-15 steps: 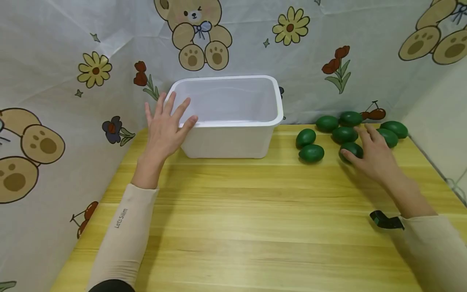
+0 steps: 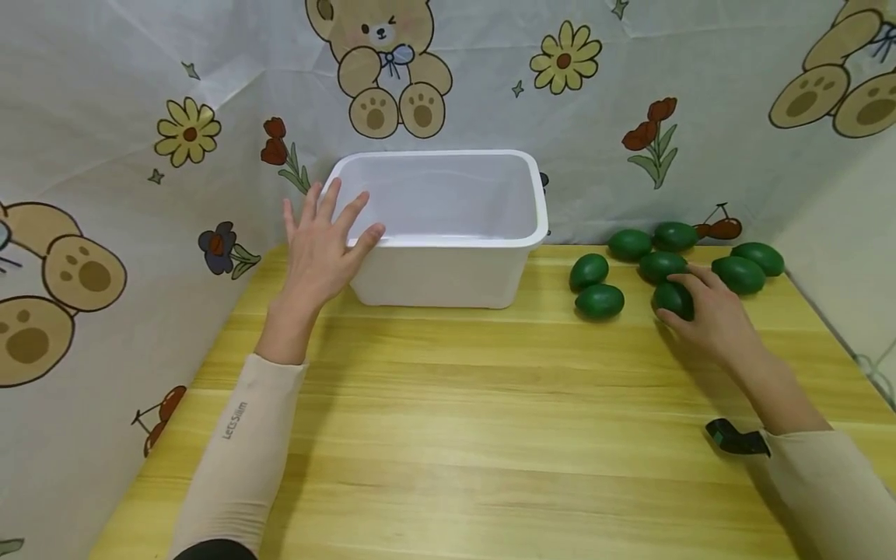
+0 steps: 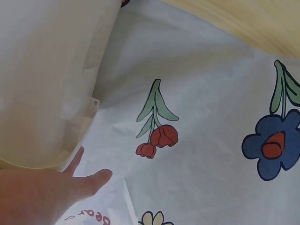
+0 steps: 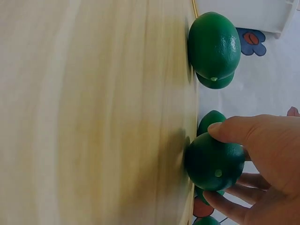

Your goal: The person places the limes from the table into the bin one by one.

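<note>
A white rectangular plastic bin (image 2: 441, 276) stands at the back of the wooden table. My left hand (image 2: 318, 257) rests on its left end with the fingers spread straight. At the right, my right hand (image 2: 721, 315) grips a dark green lime (image 4: 213, 161) between thumb and fingers. That lime sits low, at about table height; whether it touches the wood I cannot tell. Behind and beside it lie several more limes, among them one (image 2: 663, 267) just beyond and one (image 2: 739, 275) to the right. Two others, including this lime (image 2: 600, 302), lie nearer the bin.
The wooden table (image 2: 476, 404) reaches back to a cloth (image 2: 483, 93) printed with bears and flowers, which also hangs along the left. A pale wall (image 2: 840, 233) borders the right side. A black wrist-camera piece (image 2: 736, 438) sticks out by the right sleeve.
My right hand's fingers have drawn back and closed around the front lime, uncovering the lime to its right. The left hand stays on the bin. The head view has shifted slightly.
</note>
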Demonstrator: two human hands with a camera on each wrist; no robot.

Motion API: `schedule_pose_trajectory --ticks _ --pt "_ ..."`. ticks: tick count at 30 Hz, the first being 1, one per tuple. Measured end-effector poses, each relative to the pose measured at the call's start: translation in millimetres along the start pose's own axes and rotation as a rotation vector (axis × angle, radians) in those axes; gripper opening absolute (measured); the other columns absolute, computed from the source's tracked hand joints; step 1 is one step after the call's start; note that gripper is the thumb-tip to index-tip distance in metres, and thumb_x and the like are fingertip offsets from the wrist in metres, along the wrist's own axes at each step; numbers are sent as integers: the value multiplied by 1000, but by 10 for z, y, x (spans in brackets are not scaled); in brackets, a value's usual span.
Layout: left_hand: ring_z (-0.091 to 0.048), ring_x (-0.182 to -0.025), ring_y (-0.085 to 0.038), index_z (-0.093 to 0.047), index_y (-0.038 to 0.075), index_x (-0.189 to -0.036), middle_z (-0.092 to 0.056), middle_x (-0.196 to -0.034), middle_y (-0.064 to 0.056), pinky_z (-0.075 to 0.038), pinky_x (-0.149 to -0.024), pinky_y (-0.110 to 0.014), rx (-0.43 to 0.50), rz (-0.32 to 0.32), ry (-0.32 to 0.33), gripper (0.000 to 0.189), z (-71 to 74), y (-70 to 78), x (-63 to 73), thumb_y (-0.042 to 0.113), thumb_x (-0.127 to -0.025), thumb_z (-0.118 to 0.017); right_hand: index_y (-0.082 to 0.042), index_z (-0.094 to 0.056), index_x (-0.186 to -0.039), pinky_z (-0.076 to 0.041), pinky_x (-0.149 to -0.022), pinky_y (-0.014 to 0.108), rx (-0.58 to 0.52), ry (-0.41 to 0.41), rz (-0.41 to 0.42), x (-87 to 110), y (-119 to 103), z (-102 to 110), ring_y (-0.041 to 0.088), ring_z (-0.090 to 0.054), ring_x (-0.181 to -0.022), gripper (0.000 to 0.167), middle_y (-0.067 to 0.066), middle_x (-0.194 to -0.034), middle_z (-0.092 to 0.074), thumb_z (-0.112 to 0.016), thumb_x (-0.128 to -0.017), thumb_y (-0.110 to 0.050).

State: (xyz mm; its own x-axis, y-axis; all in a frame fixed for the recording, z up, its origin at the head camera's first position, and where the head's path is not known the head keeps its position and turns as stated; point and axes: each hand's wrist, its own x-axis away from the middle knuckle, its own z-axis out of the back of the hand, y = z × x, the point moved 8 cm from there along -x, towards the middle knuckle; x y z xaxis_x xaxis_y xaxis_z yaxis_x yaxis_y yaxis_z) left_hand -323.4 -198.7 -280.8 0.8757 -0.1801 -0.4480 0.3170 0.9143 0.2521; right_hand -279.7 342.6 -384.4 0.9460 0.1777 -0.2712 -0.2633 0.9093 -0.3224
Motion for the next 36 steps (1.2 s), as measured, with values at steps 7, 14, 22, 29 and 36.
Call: schedule_pose_trajectory --ticks 7,14,22,29,36 --pt "-18 -161 -41 -48 24 -160 -23 -175 -14 7 -124 -70 19 8 16 94 -3 5 16 88 -94 -24 12 -50 -141 -39 -100 75 15 -23 -14 26 2 -5 62 -50 -121 64 42 -135 -51 -81 -89 -11" --pt "-21 -160 -41 -50 23 -159 -24 -175 -14 6 -124 -71 22 10 23 94 27 15 18 87 -95 -25 11 -54 -137 -42 -96 73 36 5 3 -14 -1 30 61 -54 -115 63 42 -127 -56 -83 -86 -13" --pt "-20 -161 -41 -53 22 -157 -27 -174 -13 7 -124 -70 21 16 4 94 6 7 28 87 -95 -25 8 -57 -135 -42 -94 73 17 31 -17 3 -32 83 60 -55 -113 62 40 -128 -58 -83 -84 -16" --pt "-20 -161 -40 -54 21 -156 -28 -173 -13 8 -124 -70 20 17 -1 95 -12 13 15 87 -95 -24 6 -61 -132 -44 -85 66 -14 142 -7 -32 -172 242 53 -60 -104 56 35 -120 -64 -79 -85 -20" --pt "-20 -161 -40 -56 20 -154 -30 -172 -14 8 -124 -69 27 11 9 94 -2 11 22 87 -95 -24 3 -62 -135 -42 -74 55 -25 173 -3 -147 -365 348 46 -61 -91 57 33 -119 -67 -79 -87 -23"
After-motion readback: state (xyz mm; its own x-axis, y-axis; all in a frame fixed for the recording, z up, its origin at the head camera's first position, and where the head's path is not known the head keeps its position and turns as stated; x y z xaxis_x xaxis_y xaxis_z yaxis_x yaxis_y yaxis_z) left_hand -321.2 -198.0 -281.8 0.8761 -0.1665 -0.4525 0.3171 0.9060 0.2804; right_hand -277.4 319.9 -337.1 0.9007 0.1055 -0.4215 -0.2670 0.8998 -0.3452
